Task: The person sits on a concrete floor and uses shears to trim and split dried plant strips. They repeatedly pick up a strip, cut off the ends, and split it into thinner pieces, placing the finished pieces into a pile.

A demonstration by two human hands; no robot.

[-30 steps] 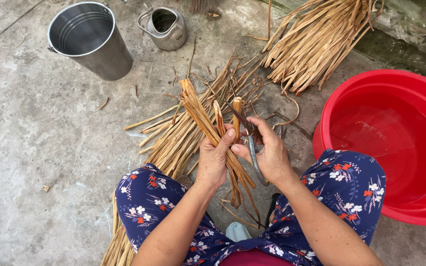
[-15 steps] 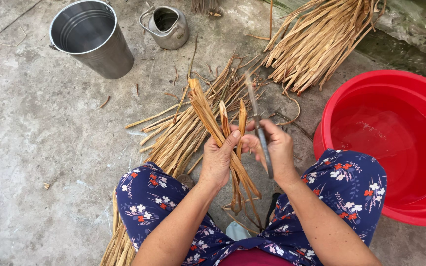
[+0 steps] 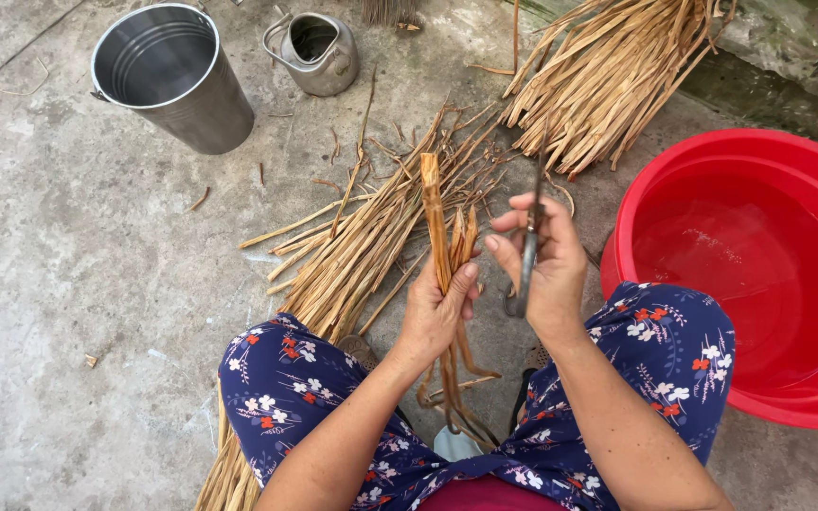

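a small bunch of tan dried stalks (image 3: pixel 439 241) stands nearly upright between the knees, its lower ends trailing down toward the lap, and the left hand (image 3: pixel 433 317) is the grip closed around its middle, thumb pressed against the front of the stalks. just to the right, apart from the bunch by a narrow gap, the right hand (image 3: pixel 543 260) is closed on a thin metal blade (image 3: pixel 528 251) that points up and runs down through the fist. behind the bunch a loose heap of the same stalks (image 3: pixel 352 260) lies on the concrete floor (image 3: pixel 78 284), slanting from the left knee up toward a larger pile of stalks (image 3: pixel 608 76) at the top right. on the right a red basin (image 3: pixel 750 265) sits touching the right knee and holds clear water. at the top left stands a metal bucket (image 3: pixel 170 76), with nothing visible inside, and beside it a small metal kettle (image 3: pixel 316 52) with its lid off, its inside too dark to tell.
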